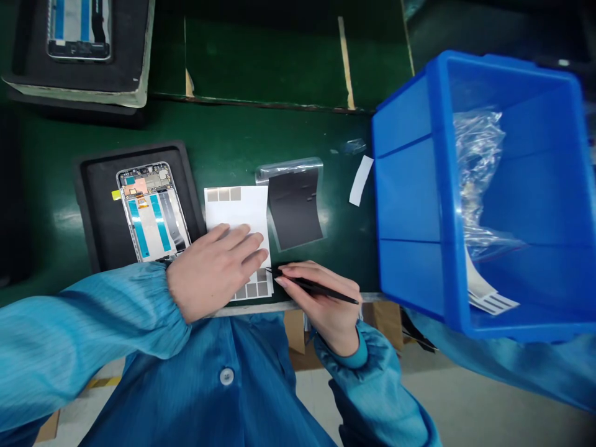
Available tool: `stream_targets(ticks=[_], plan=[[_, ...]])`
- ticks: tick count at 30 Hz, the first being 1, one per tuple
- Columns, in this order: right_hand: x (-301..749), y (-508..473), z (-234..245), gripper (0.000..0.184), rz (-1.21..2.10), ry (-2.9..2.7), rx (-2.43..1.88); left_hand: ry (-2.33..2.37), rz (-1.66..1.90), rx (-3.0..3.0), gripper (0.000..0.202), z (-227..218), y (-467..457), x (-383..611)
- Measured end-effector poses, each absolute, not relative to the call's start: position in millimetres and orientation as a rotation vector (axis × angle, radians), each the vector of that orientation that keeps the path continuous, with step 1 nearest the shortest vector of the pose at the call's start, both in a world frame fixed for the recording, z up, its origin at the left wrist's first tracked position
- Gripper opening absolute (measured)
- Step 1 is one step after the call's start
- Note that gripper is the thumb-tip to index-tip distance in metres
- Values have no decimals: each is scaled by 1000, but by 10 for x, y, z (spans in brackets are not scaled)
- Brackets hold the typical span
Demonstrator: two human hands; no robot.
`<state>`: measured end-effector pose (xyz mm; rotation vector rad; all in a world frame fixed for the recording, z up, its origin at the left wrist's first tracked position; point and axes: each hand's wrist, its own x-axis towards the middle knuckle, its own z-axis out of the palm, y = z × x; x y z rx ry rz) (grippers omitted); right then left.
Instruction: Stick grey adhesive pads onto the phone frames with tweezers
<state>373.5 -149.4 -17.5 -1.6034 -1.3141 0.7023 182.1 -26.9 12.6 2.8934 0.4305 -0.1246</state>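
Note:
My left hand (215,268) lies flat, fingers stretched out, on a white sheet of small grey stickers (237,211) at the table's front edge. My right hand (326,304) grips black tweezers (311,285), whose tip touches the sheet's lower right corner next to the grey squares. An open phone frame (153,211) with blue strips rests in a black foam tray (100,205) just left of the sheet.
A dark film sheet (295,208) lies right of the sticker sheet, with a white strip (361,180) beyond it. A big blue bin (484,198) with plastic bags stands at the right. Another phone frame (79,28) in a tray sits far left.

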Motion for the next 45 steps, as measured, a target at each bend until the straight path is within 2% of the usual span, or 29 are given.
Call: stream_targets(ticks=[11,17,23,28,40,45], plan=[[3799,-1544,-161,20,730,-1165,-1578,423,-126,2845,34,125,-239,1830],[3740,-1427,111,30,736,-1167,-1468,491,213,2423,39,329,-106,1603],[3430,-1213,278,30,804,-1250,-1337,624,307,2052,10,472,-94,1325],[3197,-1119,262,32,829,-1195,-1378,788,414,1891,7,468,-119,1091],[2832,-921,259,30,894,-1201,-1362,896,562,1767,7,411,-114,725],[2817,-787,201,23,868,-1106,-1448,1183,671,2112,22,296,-42,450]])
